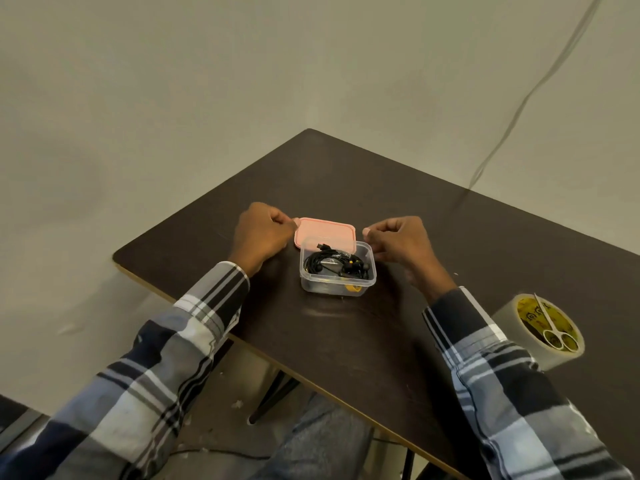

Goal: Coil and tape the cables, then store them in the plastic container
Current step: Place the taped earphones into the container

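A clear plastic container point(337, 287) stands in the middle of the dark table point(381, 341). Coiled black cables point(334, 263) lie inside it, with a bit of yellow at the bottom. A pink lid point(323, 230) sits just behind the container, its near edge overlapping the back rim. My left hand point(263, 235) has its fingers curled and pinches the tab at the lid's left corner. My right hand point(400, 242) is curled too, thumb tip just off the lid's right corner, and it holds nothing that I can see.
A roll of clear tape point(550, 355) stands near the table's right front edge. Small white-handled scissors point(554, 329) lie across its top. A thin cable point(554, 67) runs down the wall to the table's far right. The table's left corner is close to my left arm.
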Demonstrator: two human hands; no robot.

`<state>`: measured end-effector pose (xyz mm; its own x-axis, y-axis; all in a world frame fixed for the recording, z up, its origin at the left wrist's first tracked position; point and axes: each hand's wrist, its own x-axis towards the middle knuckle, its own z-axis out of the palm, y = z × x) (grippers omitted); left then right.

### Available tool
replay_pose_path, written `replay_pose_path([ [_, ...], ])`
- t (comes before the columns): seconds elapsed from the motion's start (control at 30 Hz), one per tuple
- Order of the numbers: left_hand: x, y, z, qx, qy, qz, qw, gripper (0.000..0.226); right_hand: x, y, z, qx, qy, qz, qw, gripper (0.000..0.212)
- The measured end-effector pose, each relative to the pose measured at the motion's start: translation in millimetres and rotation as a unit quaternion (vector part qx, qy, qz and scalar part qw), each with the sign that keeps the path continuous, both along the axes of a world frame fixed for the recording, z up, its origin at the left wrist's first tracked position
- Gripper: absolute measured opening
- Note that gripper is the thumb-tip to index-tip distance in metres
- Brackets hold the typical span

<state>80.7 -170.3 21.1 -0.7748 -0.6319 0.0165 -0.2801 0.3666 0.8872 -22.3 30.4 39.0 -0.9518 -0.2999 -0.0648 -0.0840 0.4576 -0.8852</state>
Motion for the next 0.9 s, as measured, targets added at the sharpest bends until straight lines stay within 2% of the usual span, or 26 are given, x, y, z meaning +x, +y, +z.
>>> replay_pose_path([
  [0.1, -8.1, -2.6, -4.0, 0.018, -0.023, 0.002, 1.000, 0.008, -0.1, -12.6, -7.2, -0.026, -0.032, -0.003, 0.999, 0.004],
  [0.17, -12.1, -3.6, -4.8, 0.057, -0.012, 0.004, 0.998, 0.006, -1.8, -17.7, -8.7, -0.047, -0.051, -0.022, 0.997, 0.009],
  [0.27, -14.9, -4.5, -1.6, 0.126, 0.014, 0.010, 0.992, 0.014, -2.8, -21.7, -2.6, -0.108, -0.114, -0.053, 0.986, 0.009],
  [0.37, -15.1, -3.1, 3.5, 0.154, 0.051, 0.007, 0.987, 0.028, -2.0, -21.9, 7.3, -0.166, -0.148, -0.052, 0.974, 0.013],
  [0.43, -13.5, -1.0, 9.5, 0.157, 0.087, 0.010, 0.984, 0.027, -0.1, -20.3, 14.5, -0.199, -0.144, -0.040, 0.969, 0.011],
  [0.53, -5.9, 6.3, 20.3, 0.184, 0.152, 0.030, 0.971, 0.014, 2.8, -15.6, 22.8, -0.231, -0.120, -0.028, 0.965, 0.006],
  [0.63, 3.8, 15.0, 25.6, 0.235, 0.197, 0.040, 0.951, 0.019, 8.8, -9.1, 24.3, -0.279, -0.124, -0.027, 0.952, 0.026],
  [0.7, 10.5, 20.5, 25.1, 0.256, 0.211, 0.046, 0.942, 0.020, 18.0, -3.8, 23.6, -0.305, -0.125, -0.036, 0.943, 0.029],
  [0.83, 24.8, 29.5, 21.1, 0.228, 0.204, 0.048, 0.951, 0.008, 38.8, 5.8, 13.3, -0.277, -0.081, -0.059, 0.956, 0.007],
  [0.9, 31.7, 33.1, 17.7, 0.198, 0.199, 0.043, 0.959, 0.015, 46.8, 10.4, 7.9, -0.251, -0.062, -0.067, 0.964, 0.012],
])
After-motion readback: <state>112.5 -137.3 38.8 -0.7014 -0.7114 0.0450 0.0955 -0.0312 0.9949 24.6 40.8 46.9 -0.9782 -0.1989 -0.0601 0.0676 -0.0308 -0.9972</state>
